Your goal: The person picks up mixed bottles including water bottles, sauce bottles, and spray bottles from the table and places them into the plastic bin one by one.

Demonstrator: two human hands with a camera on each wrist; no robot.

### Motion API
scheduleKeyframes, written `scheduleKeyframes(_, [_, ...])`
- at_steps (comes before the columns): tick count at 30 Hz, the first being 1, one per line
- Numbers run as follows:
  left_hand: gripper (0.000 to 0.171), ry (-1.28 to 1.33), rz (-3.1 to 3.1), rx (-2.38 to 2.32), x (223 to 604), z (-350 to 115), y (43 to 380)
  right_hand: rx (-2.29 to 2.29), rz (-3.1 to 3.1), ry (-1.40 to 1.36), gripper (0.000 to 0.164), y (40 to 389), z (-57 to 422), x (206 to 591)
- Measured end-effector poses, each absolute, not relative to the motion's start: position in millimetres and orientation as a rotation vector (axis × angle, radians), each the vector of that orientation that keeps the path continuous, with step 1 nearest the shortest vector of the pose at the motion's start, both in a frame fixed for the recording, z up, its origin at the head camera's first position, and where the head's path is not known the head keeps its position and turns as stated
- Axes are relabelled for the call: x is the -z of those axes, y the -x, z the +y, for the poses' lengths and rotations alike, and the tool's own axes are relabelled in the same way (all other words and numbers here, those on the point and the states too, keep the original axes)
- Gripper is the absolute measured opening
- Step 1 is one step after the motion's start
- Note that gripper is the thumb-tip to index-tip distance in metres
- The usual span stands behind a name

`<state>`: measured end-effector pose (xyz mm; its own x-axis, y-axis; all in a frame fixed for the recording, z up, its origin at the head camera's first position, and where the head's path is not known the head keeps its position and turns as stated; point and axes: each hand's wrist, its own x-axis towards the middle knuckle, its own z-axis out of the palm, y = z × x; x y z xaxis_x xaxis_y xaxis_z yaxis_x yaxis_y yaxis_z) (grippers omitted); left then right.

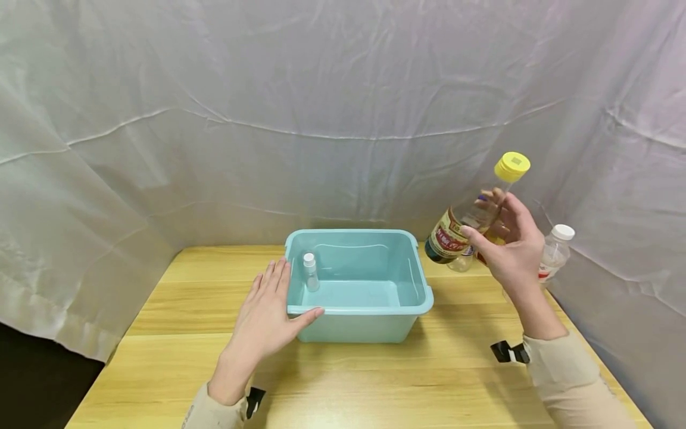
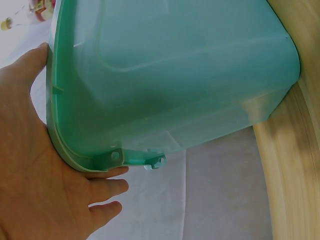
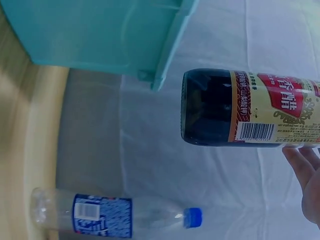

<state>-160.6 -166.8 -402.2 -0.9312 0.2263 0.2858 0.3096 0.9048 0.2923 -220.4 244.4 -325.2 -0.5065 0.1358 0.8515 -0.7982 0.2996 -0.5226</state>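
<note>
A glass vinegar bottle (image 1: 449,237) with a yellow cap and dark liquid is raised and tilted, its base toward the tub. My right hand (image 1: 517,247) grips it around the upper part, thumb on the near side; the right wrist view shows its label (image 3: 280,102). At the near left corner of the light-blue plastic tub (image 1: 356,310), my left hand (image 1: 268,316) rests against the rim with fingers extended. From the left wrist view, that hand (image 2: 50,165) lies along the rim, thumb spread. Inside the tub, a small clear bottle (image 1: 311,275) with a white cap stands near the left wall.
Behind my right hand stand a clear plastic bottle (image 3: 105,215) with a blue cap and label, and a bottle (image 1: 554,253) with a white cap. A wooden table (image 1: 343,381) carries everything, and grey cloth (image 1: 321,119) hangs along its back and sides.
</note>
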Motion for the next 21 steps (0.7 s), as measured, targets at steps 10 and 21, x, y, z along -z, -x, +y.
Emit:
scheduleKeyframes(10, [0.118,0.398,-2.816,0.498,402.7,-165.8,160.8,-1.492,-1.678,-0.755,0.072,219.1,230.3,305.2])
scheduleKeyframes(21, [0.119,0.397,-2.816,0.493,400.8,-164.7,160.4,-1.478,-1.822,-0.717,0.072,227.0,211.1,293.1])
